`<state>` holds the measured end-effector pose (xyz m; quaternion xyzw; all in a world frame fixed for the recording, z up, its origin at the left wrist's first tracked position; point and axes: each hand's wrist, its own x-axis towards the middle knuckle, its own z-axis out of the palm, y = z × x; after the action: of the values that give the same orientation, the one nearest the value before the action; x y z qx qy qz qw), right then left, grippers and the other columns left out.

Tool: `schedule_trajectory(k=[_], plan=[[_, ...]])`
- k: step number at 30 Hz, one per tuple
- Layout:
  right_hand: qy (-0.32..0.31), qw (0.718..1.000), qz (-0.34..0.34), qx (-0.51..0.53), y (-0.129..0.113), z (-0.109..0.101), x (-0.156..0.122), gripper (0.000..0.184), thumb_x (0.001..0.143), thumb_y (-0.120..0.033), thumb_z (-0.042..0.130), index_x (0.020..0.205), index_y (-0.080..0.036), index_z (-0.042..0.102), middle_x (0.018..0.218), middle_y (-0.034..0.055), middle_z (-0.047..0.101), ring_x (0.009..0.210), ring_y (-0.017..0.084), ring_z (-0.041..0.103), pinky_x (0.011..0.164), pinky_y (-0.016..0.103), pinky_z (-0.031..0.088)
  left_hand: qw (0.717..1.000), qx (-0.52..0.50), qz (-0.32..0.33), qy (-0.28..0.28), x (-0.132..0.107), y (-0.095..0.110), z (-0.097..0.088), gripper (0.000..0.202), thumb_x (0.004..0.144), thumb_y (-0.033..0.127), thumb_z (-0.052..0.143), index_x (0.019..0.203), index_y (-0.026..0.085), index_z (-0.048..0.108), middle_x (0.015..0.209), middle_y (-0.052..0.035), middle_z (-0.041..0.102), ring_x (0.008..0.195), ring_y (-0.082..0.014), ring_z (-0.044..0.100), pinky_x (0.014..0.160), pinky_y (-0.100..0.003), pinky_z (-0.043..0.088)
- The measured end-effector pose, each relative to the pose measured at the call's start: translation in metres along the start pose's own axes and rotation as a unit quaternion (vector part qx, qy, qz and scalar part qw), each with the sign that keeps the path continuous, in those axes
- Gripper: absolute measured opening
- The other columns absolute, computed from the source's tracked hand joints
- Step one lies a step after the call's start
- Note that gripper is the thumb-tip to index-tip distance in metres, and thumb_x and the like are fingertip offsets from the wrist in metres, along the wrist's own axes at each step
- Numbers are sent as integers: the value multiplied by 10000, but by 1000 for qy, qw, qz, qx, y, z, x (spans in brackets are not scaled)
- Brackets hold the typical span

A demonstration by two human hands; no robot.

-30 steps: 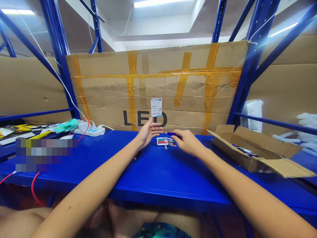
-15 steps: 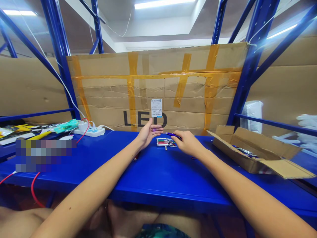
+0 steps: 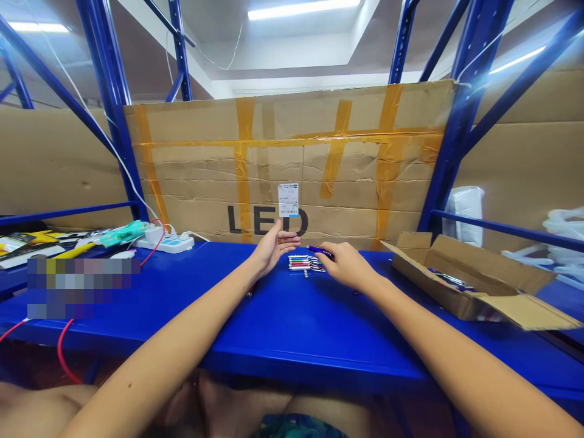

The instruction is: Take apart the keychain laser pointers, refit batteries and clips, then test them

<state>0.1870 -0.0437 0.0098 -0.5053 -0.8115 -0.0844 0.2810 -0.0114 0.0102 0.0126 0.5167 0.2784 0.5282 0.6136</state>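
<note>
A row of several small coloured pen-like lights (image 3: 305, 262) lies on the blue shelf top (image 3: 292, 316) near the back. My right hand (image 3: 343, 263) rests just right of the row, fingers pinched on a purple pen-like light (image 3: 319, 250) whose tip points left. My left hand (image 3: 274, 244) is raised just left of the row, palm turned toward the right hand, fingers spread and holding nothing.
A taped cardboard sheet marked LED (image 3: 292, 164) stands behind the hands. An open cardboard box (image 3: 474, 280) lies at the right. A white power strip (image 3: 165, 243) with cables, a red wire (image 3: 64, 340) and assorted items sit at the left. Blue rack posts (image 3: 112, 109) flank the bay.
Both hands have stayed almost in place. The purple glow on my left palm half a second ago is gone.
</note>
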Motion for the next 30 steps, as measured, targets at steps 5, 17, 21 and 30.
schedule_trajectory(k=[5,17,21,30], plan=[[-4,1000,-1,9,-2,-1,-1,281,932,-333,428,851,-185,652,746,57,692,631,158,565,571,257,299,1000,-1,-3,1,1,-1,0,582,932,562,368,867,76,681,940,-196,711,905,-222,681,887,-316,499],[-11,1000,-8,11,-3,-2,-1,290,940,-325,420,832,-189,652,754,58,698,643,163,576,585,257,315,1000,-2,-3,-2,-2,0,2,576,933,556,367,844,84,686,932,-187,713,892,-221,680,884,-323,502],[-5,1000,-2,10,-2,-1,-1,278,936,-321,428,965,-182,667,846,77,725,731,185,620,618,260,340,1000,-1,-2,-7,-3,0,2,570,932,555,372,835,90,686,936,-177,714,909,-220,675,872,-311,502],[16,999,1,39,-2,-2,-1,278,919,-320,446,1021,-203,678,851,63,729,720,184,627,639,262,380,1000,-6,-6,-9,0,-1,0,581,923,576,378,828,88,679,929,-183,711,877,-214,682,849,-308,502]])
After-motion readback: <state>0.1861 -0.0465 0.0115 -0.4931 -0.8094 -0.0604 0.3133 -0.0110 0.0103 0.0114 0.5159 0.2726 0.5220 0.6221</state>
